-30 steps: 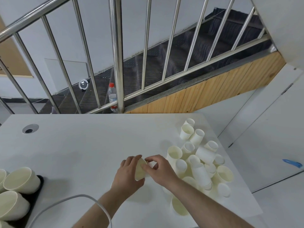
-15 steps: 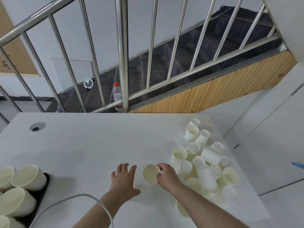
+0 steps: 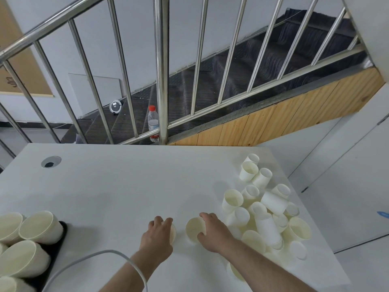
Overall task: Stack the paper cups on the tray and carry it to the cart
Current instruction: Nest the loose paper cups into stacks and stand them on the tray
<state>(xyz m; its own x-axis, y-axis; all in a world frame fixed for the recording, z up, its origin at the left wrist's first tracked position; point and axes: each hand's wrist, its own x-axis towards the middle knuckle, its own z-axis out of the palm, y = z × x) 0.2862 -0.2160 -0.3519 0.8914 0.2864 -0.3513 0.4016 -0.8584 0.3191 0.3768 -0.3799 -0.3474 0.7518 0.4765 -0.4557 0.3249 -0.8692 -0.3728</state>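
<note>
Two cups now, one per hand: we see left hand (image 3: pixel 156 237) apparently cupping a cup (image 3: pixel 172 231), right hand (image 3: pixel 212 230) gripping another cup (image 3: pixel 194 228), separated on the bench (image 3: pixel 126 186); tray (image 3: pixel 61 234) far left awaits.

Dark lettering runs sideways across the tan cardboard-coloured panel (image 3: pixel 12 81) at the far left, cut off by the frame's edge and too blurred to make out. The clear plastic bottle with a red cap (image 3: pixel 153 123), standing behind the steel railing, carries a red-and-white label near its base, but its print is too small to read. The plain white paper cups (image 3: pixel 267 209) heaped on the white table (image 3: pixel 117 186) bear no printing that can be seen, and no other text, number or sign can be read.
</note>
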